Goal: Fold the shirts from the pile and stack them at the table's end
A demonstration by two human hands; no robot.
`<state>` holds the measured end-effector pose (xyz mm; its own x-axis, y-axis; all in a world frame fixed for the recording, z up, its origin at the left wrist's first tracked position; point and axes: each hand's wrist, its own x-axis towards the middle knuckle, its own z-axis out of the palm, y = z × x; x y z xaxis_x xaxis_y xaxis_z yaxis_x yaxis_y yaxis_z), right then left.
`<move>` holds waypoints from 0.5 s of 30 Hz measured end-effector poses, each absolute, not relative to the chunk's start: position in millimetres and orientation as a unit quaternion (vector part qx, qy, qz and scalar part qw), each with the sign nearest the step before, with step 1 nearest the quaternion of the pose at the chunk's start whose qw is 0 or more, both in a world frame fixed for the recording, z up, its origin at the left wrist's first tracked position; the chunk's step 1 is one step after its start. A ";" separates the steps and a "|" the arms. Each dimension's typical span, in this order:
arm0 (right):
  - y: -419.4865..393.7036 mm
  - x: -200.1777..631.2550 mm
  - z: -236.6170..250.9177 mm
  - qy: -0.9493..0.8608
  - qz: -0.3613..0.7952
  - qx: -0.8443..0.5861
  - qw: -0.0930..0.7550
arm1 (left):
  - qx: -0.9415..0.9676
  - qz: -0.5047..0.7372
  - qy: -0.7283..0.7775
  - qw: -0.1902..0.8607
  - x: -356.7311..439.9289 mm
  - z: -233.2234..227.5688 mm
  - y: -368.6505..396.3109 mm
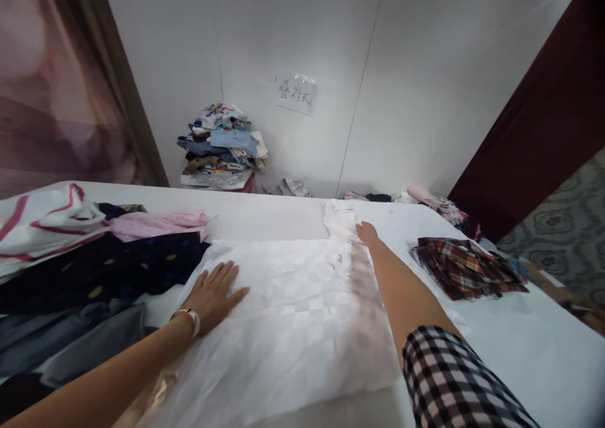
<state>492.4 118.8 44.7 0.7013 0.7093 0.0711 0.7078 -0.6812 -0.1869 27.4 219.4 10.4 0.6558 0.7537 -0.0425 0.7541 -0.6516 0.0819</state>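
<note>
A white shirt (293,308) is spread out before me on the white table, thin and slightly wrinkled, with a pale brownish shadow along its right side. My left hand (212,295), with a bracelet at the wrist, lies flat on its left edge, fingers apart. At the far right corner, a bunched part of the shirt, apparently a sleeve (339,219), sticks out toward the back. My right hand (367,232) is at that bunched cloth, its fingers curled against the edge; the fingertips are partly hidden.
Left of the shirt lie a dark patterned garment (108,267), a pink one (158,224) and a red-striped white cloth (47,226). A folded plaid shirt (467,267) rests on the right. Behind the table (274,217) stands a tall clothes pile (224,147), below a handwritten sign (296,94).
</note>
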 end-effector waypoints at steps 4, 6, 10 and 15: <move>132.8 482.8 37.2 -0.350 0.044 -0.927 0.127 | 0.907 -0.014 0.418 0.043 27.2 10.6 218.8; 133.1 476.8 40.6 -0.356 0.059 -0.921 0.145 | 0.907 -0.021 0.418 0.045 27.3 11.5 218.3; 109.5 461.8 57.0 -0.389 0.080 -0.897 0.193 | 0.908 -0.011 0.417 0.050 28.3 14.6 216.4; 30.8 441.4 71.1 -0.443 0.145 -0.856 0.225 | 0.908 -0.006 0.414 0.057 30.0 17.5 214.3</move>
<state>441.4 30.8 71.1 0.5661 0.8228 -0.0497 0.6924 -0.5073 -0.5130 30.0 214.3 17.5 0.6564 0.7522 -0.0580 0.7535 -0.6499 0.0989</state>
